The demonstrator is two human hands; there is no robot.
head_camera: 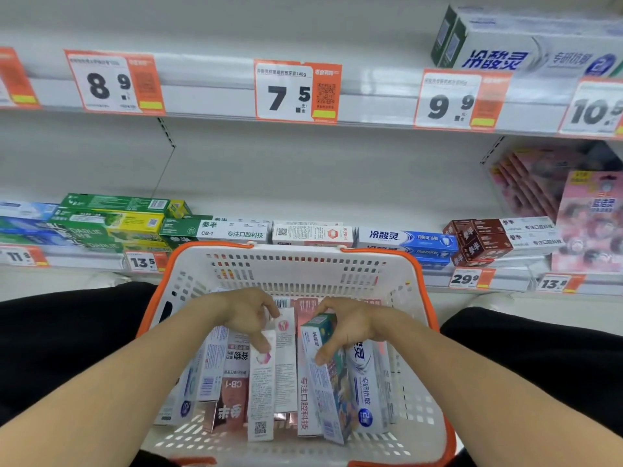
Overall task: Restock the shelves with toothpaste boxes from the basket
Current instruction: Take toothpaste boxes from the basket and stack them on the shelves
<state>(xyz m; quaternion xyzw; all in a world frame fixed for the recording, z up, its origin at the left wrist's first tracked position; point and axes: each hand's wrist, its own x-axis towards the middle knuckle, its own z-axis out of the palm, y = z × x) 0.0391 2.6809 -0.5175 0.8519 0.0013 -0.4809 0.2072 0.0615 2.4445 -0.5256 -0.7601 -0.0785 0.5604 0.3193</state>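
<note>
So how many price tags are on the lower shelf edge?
4: 11.8 and 13.5 left of the basket, 29.9 and 13.8 right; the basket may hide others.

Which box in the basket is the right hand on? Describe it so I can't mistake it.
Look into the white plastic basket with the orange rim. The right hand grips a long toothpaste box with a teal end flap, right of centre. Unlike its white and pink neighbours, it stands tilted, with colourful artwork on one side.
</note>
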